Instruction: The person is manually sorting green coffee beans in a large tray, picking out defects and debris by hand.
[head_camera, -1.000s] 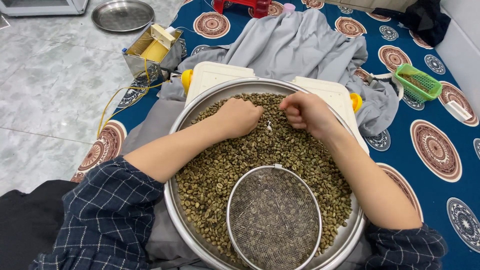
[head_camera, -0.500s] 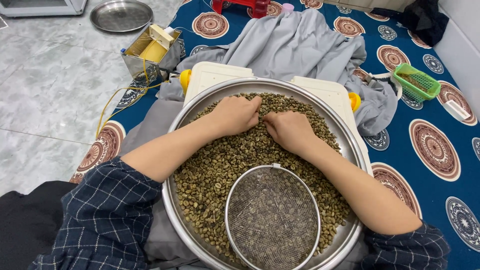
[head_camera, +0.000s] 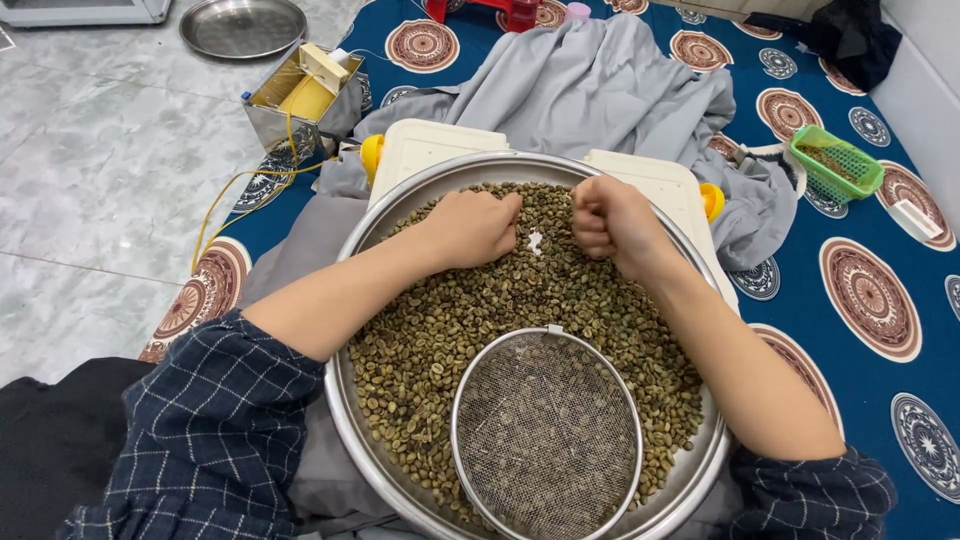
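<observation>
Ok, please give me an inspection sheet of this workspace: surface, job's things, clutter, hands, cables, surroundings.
Surface: blue patterned mat over grey tiled floor.
Job's things: large steel tray of green coffee beans; round mesh sieve lying on them.
Clutter: crumpled grey cloth; green plastic basket; empty steel tray; metal box.
Hands: left hand on the beans, fingers curled; right hand closed, raised just above them.
Cables: yellow cable from the box.
Surroundings: white wall at right.
</observation>
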